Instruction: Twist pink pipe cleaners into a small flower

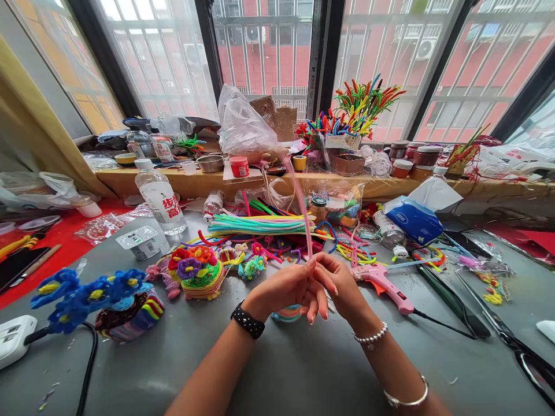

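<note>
My left hand (289,287) and my right hand (341,284) meet over the grey table (277,370), both pinching the lower end of a long pink pipe cleaner (303,208) that rises away from me. A black watch band is on my left wrist and bead bracelets are on my right. Under the hands lies a small striped round piece (287,315), partly hidden. A pink glue gun (384,282) lies just right of my right hand.
A bundle of coloured pipe cleaners (260,224) lies ahead. Pipe-cleaner flower pieces (197,270) and blue flowers (87,294) sit left. A water bottle (159,199), tissue pack (411,219), scissors (520,346), a power strip (13,341) and a cluttered sill (277,182) surround.
</note>
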The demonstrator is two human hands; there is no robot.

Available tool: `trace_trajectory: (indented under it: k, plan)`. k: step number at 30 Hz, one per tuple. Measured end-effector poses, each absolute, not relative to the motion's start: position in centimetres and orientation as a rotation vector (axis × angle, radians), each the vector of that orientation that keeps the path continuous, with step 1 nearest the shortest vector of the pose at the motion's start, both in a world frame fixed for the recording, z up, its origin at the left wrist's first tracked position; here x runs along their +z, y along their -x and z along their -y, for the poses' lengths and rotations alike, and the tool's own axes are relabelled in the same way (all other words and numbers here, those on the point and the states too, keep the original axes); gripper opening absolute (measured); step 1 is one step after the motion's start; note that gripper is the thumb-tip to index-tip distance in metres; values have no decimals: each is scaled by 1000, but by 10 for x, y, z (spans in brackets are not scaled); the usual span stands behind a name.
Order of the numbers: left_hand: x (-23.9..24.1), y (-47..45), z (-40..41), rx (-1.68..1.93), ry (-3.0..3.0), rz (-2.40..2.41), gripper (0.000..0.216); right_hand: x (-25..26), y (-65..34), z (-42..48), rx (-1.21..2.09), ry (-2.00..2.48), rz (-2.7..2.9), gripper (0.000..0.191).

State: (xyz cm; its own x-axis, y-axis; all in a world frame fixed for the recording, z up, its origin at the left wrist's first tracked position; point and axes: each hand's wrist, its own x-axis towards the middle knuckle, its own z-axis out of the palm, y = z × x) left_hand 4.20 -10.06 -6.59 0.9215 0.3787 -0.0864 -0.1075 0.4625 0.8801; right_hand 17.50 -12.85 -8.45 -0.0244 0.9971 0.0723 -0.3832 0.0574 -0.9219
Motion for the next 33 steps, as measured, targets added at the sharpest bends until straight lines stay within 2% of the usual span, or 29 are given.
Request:
trace_trajectory:
  k: [6,15,22,27,33]
  plan:
    - [-64,-44,100,283,-1094,-352,47,-85,-175,126,1289,898,951,19]
    - [-61,-45,101,375,-1521,-547,46,-79,-179,122,1152,969,1054,13]
    - [-60,-47,103,486,-1814,-693,48,-78,-183,127,1277,831,1075,33]
    - [-63,-51,105,503,-2240,-995,47,-75,-182,132,1247,849,1153,27]
    - [-64,-54,106,545,-2309,-1121,43,-76,-180,132,1148,916,1170,22]
